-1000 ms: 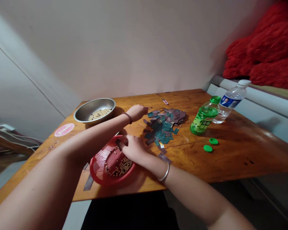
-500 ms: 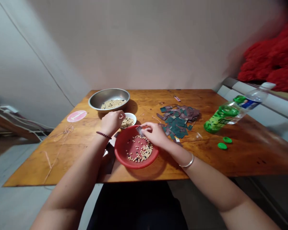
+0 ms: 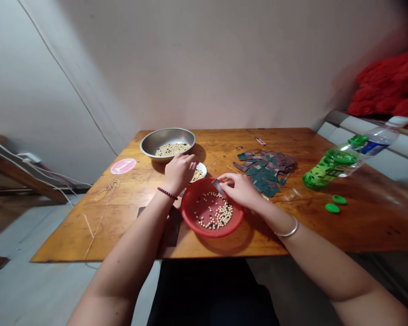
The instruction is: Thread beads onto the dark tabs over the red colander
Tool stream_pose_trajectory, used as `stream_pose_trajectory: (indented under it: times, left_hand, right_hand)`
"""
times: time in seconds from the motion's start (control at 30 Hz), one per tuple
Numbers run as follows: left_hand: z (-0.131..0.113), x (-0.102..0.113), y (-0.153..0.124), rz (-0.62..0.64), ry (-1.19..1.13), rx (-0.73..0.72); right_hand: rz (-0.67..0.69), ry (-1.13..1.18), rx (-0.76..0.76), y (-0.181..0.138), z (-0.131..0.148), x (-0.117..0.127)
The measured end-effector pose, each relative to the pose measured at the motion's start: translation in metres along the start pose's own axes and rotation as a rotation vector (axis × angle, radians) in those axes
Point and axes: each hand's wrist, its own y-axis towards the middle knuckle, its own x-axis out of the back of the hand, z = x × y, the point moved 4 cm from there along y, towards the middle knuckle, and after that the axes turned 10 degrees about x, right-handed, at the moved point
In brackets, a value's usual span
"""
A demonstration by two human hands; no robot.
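Note:
My left hand (image 3: 179, 174), with a dark bead bracelet on its wrist, is over the near left rim of a small white bowl (image 3: 204, 170) of pale beads and partly hides it. Its fingers are drawn together; whatever is between them is hidden. Between the thumb and fingers of my right hand (image 3: 240, 188) is a small grey-brown fabric piece (image 3: 218, 186), above the far right side of a red plastic basket (image 3: 187, 213). Pale round beads and a few dark ones (image 3: 221, 216) lie in the basket.
Behind stands a steel basin (image 3: 148, 149) with more beads. To the right are a pile of green and brown fabric pieces (image 3: 263, 174), a green bottle (image 3: 329, 167), a clear bottle (image 3: 384, 140) and green caps (image 3: 332, 208). A pink numbered disc (image 3: 123, 166) and loose string (image 3: 105, 194) lie left.
The whole view has shifted, so the table and its things appear farther right. My left hand sits slightly higher by the white bowl; my right hand keeps its hold on the fabric piece.

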Motion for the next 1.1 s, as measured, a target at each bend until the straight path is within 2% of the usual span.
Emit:
stream_pose_trajectory:
  times: [0.13,0.23,0.37,0.47,0.73,1.1]
  left_hand:
    - [-0.032,0.013,-0.013,-0.115,-0.138,-0.256]
    - [-0.044,0.015,-0.022,-0.145,-0.184,-0.363]
    - [-0.046,0.01,-0.027,-0.139,-0.207,-0.364]
    - [-0.047,0.004,-0.029,-0.107,-0.199,-0.374]
    - [-0.049,-0.003,-0.03,-0.074,-0.222,-0.367]
    - [-0.047,-0.004,-0.028,-0.01,-0.288,-0.36]
  right_hand:
    - [-0.114,-0.126,0.006,0.003,-0.007,0.012]
    - [-0.213,-0.02,0.012,0.006,-0.011,0.016]
    - [-0.18,0.375,-0.013,0.012,-0.015,0.009]
    - [-0.156,0.507,-0.02,0.013,-0.014,0.003]
    - [-0.266,0.527,-0.102,0.012,-0.017,0.001]
    - [-0.217,0.484,-0.078,0.013,-0.021,-0.005]
